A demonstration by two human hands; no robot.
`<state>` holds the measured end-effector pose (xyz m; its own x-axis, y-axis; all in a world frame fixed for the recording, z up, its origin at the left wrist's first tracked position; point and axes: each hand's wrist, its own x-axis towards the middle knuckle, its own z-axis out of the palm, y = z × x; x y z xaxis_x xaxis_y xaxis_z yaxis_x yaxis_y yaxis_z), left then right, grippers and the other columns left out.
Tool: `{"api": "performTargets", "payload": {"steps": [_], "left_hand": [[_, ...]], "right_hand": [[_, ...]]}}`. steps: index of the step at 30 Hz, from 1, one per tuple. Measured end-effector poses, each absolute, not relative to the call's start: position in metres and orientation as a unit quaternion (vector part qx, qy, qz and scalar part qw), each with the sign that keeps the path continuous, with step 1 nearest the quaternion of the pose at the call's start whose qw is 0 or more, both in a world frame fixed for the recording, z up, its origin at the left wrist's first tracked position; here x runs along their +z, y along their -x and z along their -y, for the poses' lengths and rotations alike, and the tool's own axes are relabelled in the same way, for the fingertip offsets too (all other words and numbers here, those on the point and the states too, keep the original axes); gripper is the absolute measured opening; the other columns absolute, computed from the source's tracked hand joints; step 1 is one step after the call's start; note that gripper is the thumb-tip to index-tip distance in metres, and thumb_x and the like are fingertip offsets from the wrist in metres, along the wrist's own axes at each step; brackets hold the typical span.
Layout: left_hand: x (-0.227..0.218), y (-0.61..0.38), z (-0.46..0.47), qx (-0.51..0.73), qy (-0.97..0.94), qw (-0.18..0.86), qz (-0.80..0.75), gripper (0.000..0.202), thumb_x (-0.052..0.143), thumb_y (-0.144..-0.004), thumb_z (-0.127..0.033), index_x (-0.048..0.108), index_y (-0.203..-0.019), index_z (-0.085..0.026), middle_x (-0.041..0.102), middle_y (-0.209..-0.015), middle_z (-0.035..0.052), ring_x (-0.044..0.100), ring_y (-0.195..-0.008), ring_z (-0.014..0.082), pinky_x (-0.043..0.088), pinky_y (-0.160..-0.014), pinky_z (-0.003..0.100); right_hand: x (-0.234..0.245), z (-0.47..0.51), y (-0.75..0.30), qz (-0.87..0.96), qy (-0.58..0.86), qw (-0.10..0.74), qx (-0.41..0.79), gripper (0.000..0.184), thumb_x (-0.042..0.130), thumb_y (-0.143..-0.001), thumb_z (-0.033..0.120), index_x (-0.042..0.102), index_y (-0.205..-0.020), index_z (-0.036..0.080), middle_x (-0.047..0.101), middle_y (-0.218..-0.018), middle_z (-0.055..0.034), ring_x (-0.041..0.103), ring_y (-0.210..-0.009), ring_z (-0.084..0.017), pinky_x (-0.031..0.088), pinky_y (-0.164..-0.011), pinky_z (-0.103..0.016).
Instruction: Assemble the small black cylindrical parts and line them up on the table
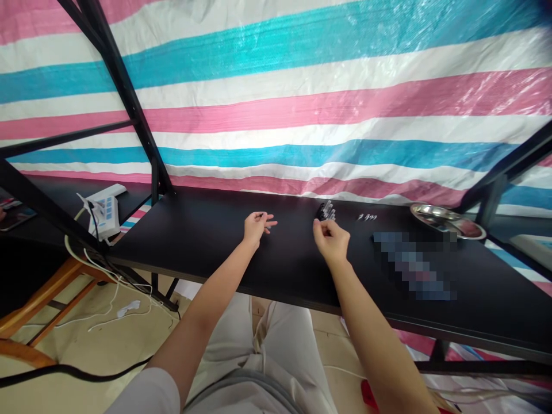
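Note:
My left hand (255, 229) is just above the black table (207, 230). Its thumb and index finger look pinched together at a tiny dark spot, while the other fingers stretch out. What they hold is too small to name. To its right, my right hand (333, 240) is closed in a pinch, and anything between its fingertips is hidden. Right behind that hand stands a cluster of small silver metal pieces in a dark holder (321, 210), partly covered by the hand. Farther right, several small silver pieces (367, 217) lie in a short row.
A round shiny metal tray (468, 229) sits at the table's far right. Before it lies a pixelated bluish patch (411, 267). Black metal frame posts (144, 129) flank the table, with a striped plastic sheet (280, 121) behind. At left are a white power strip (106, 217) and cables.

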<state>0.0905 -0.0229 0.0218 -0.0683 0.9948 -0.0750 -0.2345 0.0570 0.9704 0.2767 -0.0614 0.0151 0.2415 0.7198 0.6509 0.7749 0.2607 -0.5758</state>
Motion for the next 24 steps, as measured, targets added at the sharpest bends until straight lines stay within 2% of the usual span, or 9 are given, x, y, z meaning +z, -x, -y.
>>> {"api": "performTargets", "payload": {"steps": [4,7,10,16,20,24], "left_hand": [[0.022,-0.092,0.027,0.491,-0.483,0.594,-0.415,0.024,0.063,-0.077,-0.031,0.059,-0.089,-0.011,0.066,-0.095,0.0111,0.06,-0.054,0.0075,0.029,-0.038,0.015],[0.021,-0.094,0.031,0.483,-0.514,0.582,-0.405,0.029,0.071,-0.069,-0.033,0.066,-0.09,-0.014,0.063,-0.078,0.0024,0.045,-0.042,0.0006,0.023,-0.037,0.015],[0.021,-0.095,0.031,0.483,-0.507,0.584,-0.41,0.028,0.07,-0.068,-0.033,0.067,-0.089,-0.014,0.056,-0.065,-0.0021,0.033,-0.037,-0.0015,0.017,-0.036,0.016],[0.023,-0.094,0.03,0.445,-0.527,0.596,-0.412,0.023,0.064,-0.074,-0.032,0.062,-0.086,-0.012,0.064,-0.075,0.004,0.043,-0.039,0.0013,0.023,-0.036,0.016],[0.024,-0.094,0.034,0.401,-0.575,0.603,-0.381,0.024,0.064,-0.074,-0.028,0.061,-0.091,-0.012,0.067,-0.081,0.0064,0.047,-0.043,0.0021,0.028,-0.038,0.016],[0.025,-0.094,0.036,0.382,-0.598,0.608,-0.356,0.025,0.065,-0.074,-0.026,0.06,-0.093,-0.011,0.068,-0.083,0.0072,0.048,-0.044,0.0024,0.029,-0.04,0.017]], "right_hand": [[0.011,0.059,-0.267,0.699,0.569,0.43,0.056,0.041,0.036,-0.084,0.052,0.05,-0.063,0.02,0.046,-0.051,0.0016,0.041,-0.048,-0.01,0.035,-0.053,-0.022],[0.008,0.056,-0.263,0.751,0.537,0.364,0.121,0.044,0.033,-0.086,0.053,0.055,-0.069,0.019,0.053,-0.058,-0.0003,0.046,-0.053,-0.012,0.037,-0.055,-0.023],[0.007,0.054,-0.26,0.771,0.518,0.338,0.152,0.048,0.026,-0.089,0.052,0.056,-0.071,0.019,0.057,-0.065,-0.0027,0.051,-0.062,-0.014,0.039,-0.062,-0.025],[0.01,0.056,-0.259,0.761,0.51,0.362,0.172,0.047,0.025,-0.089,0.054,0.055,-0.079,0.019,0.057,-0.071,-0.0035,0.052,-0.065,-0.015,0.041,-0.063,-0.026],[0.011,0.057,-0.261,0.734,0.51,0.414,0.171,0.047,0.027,-0.089,0.054,0.053,-0.072,0.019,0.055,-0.066,-0.0022,0.049,-0.059,-0.013,0.039,-0.058,-0.025],[0.012,0.058,-0.261,0.719,0.513,0.442,0.158,0.046,0.027,-0.089,0.054,0.046,-0.064,0.02,0.045,-0.054,0.0018,0.043,-0.051,-0.011,0.036,-0.055,-0.024]]}}
